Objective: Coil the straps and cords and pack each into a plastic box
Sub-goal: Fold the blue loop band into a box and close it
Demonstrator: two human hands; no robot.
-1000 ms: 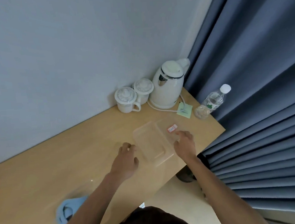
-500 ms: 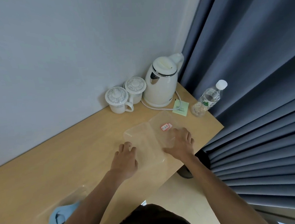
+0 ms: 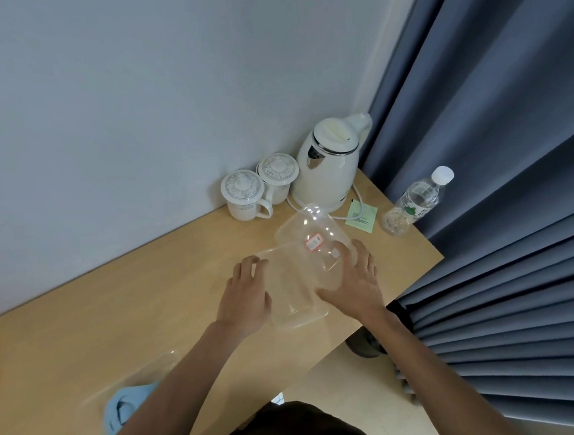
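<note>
A light-blue strap (image 3: 122, 410) lies coiled inside a clear packed box (image 3: 143, 369) at the near edge of the wooden surface (image 3: 115, 316), apparently one item already stowed. Farther in, a person works over a second, empty plastic box (image 3: 296, 306) set near the surface's right corner. The left hand (image 3: 245, 297) rests flat beside it, fingers relaxed and apart, tips touching the left rim, seemingly to keep the light container from sliding. The right hand (image 3: 356, 284), fingers spread and fairly straight, bears against the clear lid (image 3: 309, 229), which stands tilted over the box's far end; whether the thumb pinches the lid's edge cannot be told through the plastic. A red-bordered sticker marks the lid. The box probably needs opening before the next strap or cord goes in; none is visible by it. Beyond, two lidded cups (image 3: 244, 195) and a white kettle (image 3: 329, 166) stand against the wall, with a green paper (image 3: 361, 216) and a water bottle (image 3: 415, 202) beside a blue curtain (image 3: 495, 132).
</note>
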